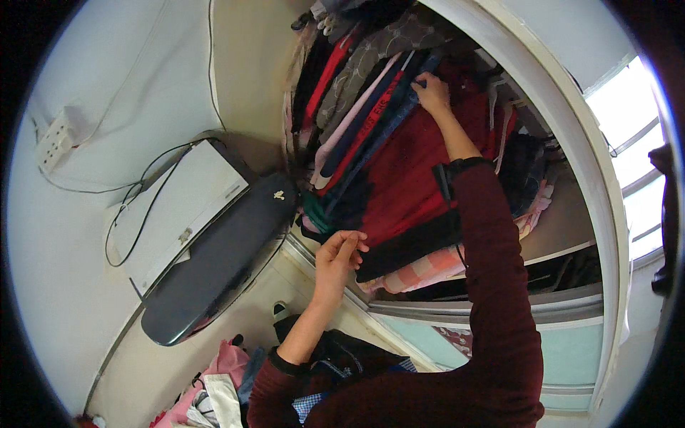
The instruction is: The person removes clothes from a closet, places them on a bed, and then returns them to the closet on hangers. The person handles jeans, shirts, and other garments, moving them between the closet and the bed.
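Folded clothes stand packed on edge in an open cupboard. My right hand (pixel 432 94) reaches in among them, its fingers closed at the upper edge of a dark blue garment (pixel 391 128). Just right of that garment lies a large dark red garment (pixel 410 175) with a black lower border. My left hand (pixel 341 255) is beside the border's left end, fingers loosely bent and apart, with nothing visible in them. Left of the blue garment stand a red piece with dark lettering (pixel 377 113) and a pale pink one (pixel 346 139).
A sliding-door frame (pixel 571 107) curves along the cupboard's right side. To the left, a white flat appliance with cables (pixel 182 214) leans by a long black padded board (pixel 228 260). More clothes (pixel 228 364) lie on the floor below. A pink checked cloth (pixel 417 271) lies under the red garment.
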Demonstrator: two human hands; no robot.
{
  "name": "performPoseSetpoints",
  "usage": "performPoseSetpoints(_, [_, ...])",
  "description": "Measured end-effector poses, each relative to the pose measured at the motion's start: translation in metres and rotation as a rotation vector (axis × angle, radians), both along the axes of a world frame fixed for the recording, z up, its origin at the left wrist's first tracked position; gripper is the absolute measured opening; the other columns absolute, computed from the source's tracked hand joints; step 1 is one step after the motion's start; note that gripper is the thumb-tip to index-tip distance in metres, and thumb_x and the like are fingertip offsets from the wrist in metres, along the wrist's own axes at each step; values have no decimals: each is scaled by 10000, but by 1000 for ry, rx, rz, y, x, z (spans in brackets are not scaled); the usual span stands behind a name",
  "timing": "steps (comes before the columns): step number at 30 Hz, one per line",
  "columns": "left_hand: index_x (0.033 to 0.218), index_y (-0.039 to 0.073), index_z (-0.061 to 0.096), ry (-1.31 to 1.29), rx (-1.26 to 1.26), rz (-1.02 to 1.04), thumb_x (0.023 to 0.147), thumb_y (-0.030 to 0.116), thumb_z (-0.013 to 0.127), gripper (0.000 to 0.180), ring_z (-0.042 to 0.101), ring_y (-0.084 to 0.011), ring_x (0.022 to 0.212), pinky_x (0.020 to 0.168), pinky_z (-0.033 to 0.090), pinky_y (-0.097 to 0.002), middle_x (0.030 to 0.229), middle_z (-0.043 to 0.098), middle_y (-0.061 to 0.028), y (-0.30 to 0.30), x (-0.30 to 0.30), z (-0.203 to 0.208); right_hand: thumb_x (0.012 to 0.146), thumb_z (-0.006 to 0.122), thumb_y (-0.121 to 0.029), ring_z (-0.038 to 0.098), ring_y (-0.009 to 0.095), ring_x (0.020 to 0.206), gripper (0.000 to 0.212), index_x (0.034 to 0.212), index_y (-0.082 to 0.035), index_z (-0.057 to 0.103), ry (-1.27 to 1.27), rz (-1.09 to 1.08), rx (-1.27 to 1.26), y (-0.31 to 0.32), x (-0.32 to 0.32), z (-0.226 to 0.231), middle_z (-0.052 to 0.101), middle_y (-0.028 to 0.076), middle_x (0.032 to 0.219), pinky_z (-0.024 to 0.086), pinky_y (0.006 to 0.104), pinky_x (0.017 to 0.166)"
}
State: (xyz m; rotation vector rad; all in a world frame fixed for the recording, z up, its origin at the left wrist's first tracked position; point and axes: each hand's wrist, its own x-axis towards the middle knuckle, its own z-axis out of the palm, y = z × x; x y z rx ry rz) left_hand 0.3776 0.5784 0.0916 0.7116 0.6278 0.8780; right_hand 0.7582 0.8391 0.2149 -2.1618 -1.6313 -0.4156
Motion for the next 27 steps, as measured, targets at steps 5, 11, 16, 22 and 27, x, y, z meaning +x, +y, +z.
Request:
performPoseSetpoints(5, [1066, 62, 700, 7, 25, -48, 1028, 215, 563, 209, 552, -55, 698, 617, 434, -206, 860, 677, 3, 21, 25, -10, 837, 732, -131, 714, 221, 949, 217, 1044, -67, 727, -37, -11, -82, -56, 47, 17, 736, 114, 1022, 603, 365, 704])
performPoseSetpoints(11, [1188, 54, 654, 133, 404, -36, 936, 129, 661, 262, 635, -170, 814, 721, 532, -293, 1048, 660, -80, 40, 129, -27, 852, 712, -63, 643, 177, 965, 191, 1040, -95, 696, 524, -25, -306, -140, 50, 66, 663, 29, 1100, 571, 339, 722])
performPoseSetpoints(16, [1441, 79, 467, 443, 814, 285, 840, 99, 737, 660, 655, -384, 1012, 858, 559, -452, 1393, 483, -190, 23, 224, -43, 891, 710, -116, 569, 144, 1082, 207, 1092, -131, 662, 601, -3, -376, -185, 52, 105, 602, -6, 1188, 526, 326, 828])
performPoseSetpoints(22, [1577, 153, 268, 554, 678, 58, 836, 117, 718, 868, 547, -549, 1166, 960, 523, -537, 1518, 318, -324, -22, 273, -55, 897, 707, -139, 561, 137, 1098, 217, 1110, -164, 672, 634, 19, -416, -188, 60, 107, 601, -16, 1197, 507, 317, 855])
performPoseSetpoints(27, [1560, 189, 328, 552, 773, 39, 813, 59, 694, 842, 448, -570, 1265, 1018, 488, -559, 1547, 255, -329, -47, 273, -56, 899, 688, -140, 570, 164, 1101, 252, 1149, -176, 683, 642, -5, -475, -187, 63, 109, 607, 3, 1230, 509, 344, 883])
